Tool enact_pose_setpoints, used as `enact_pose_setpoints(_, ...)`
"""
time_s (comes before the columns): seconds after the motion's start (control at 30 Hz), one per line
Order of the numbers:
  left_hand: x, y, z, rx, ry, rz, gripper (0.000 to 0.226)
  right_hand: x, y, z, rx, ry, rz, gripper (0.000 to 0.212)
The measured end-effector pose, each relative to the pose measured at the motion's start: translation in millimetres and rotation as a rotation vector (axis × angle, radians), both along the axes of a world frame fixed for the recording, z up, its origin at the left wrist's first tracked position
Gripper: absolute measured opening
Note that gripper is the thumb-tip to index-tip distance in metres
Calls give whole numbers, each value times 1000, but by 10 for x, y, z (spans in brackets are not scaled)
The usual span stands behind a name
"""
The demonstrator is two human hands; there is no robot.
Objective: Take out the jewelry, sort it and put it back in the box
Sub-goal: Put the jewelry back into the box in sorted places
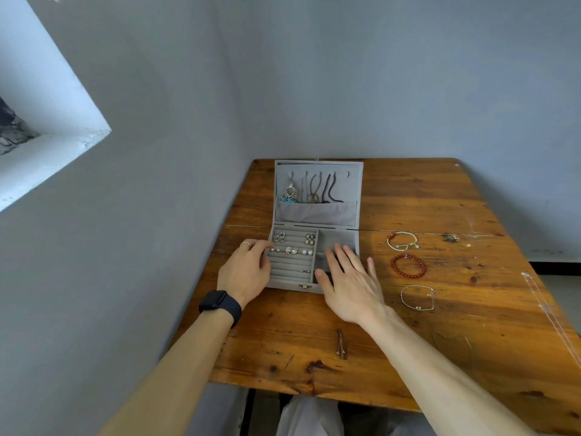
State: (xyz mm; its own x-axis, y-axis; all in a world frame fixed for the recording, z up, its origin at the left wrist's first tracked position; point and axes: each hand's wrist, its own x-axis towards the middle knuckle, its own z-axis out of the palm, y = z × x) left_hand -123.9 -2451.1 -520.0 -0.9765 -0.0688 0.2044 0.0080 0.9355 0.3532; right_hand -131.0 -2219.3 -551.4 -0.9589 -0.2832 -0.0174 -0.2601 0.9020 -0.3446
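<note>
A grey jewelry box (339, 236) lies open on the wooden table (424, 209). Necklaces (317, 190) hang inside its upright lid. Rings and earrings (294, 250) sit in the padded rows on the left side. My left hand (246, 269) rests curled at the box's left edge, its fingertips at the ring rows; whether it pinches anything is hidden. My right hand (349, 278) hovers flat, fingers spread, over the right compartments. Three bracelets lie on the table right of the box: a pearl and red bead one (403, 241), a red bead one (408, 265), a thin chain (417, 298).
A small dark twig-like piece (341, 343) lies on the table near the front edge. Grey walls close in behind and left of the table. A thin white chain or cord (547, 309) runs along the table's right side.
</note>
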Motion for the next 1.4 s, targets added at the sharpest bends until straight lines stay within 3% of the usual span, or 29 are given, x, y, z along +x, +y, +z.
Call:
enact_pose_setpoints(0.17,558,180,-94,137,160,14,40,208,125,117,-86,94,35,59)
enact_pose_setpoints(0.3,1071,402,-244,128,218,12,36,676,281,111,-185,266,22,45)
enact_pose_setpoints(0.4,1340,560,-396,63,138,-25,43,1052,380,36,-227,356,6,37)
enact_pose_setpoints(0.57,1494,695,-620,-131,-77,-35,63,1446,439,-112,-154,335,-50,32)
enact_pose_setpoints(1.0,1531,731,-549,-178,-133,-14,60,1492,351,-128,-165,429,-99,8)
enact_pose_setpoints(1.1,1525,729,-541,-160,-136,-17,60,1569,468,-72,-268,421,-137,8)
enact_pose_setpoints(1.27,1519,732,-551,-153,-135,-16,60,1820,877,-75,-640,234,-303,8)
enact_pose_setpoints(1.4,1518,729,-523,-144,-149,-40,60,1967,1256,-165,-770,166,-409,10)
